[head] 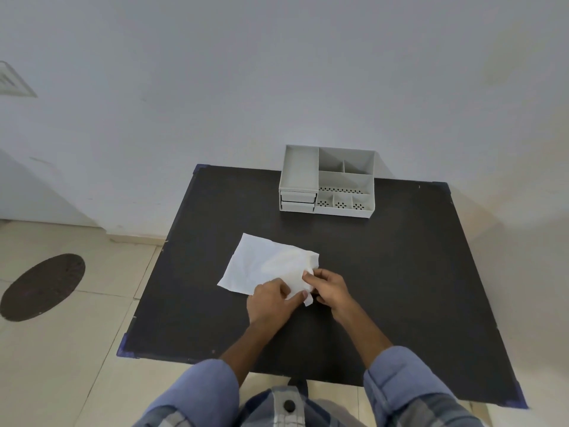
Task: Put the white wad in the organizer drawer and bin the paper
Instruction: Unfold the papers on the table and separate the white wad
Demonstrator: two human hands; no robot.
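Note:
A creased white paper sheet [261, 263] lies partly spread on the black table [385, 272], its near right corner lifted. My left hand [271, 300] pinches that corner from the left, and my right hand [328, 288] grips the same folded edge from the right. A white wad is not visible apart from the paper; something may be wrapped in the fold between my fingers. The grey desk organizer [328, 181] stands at the table's far edge, with two small drawers [298, 201] at its lower left, both pushed in.
The organizer's top compartments look empty. A wall rises right behind the table. Beige floor tiles and a dark oval mat [41, 286] lie to the left. No bin is in view.

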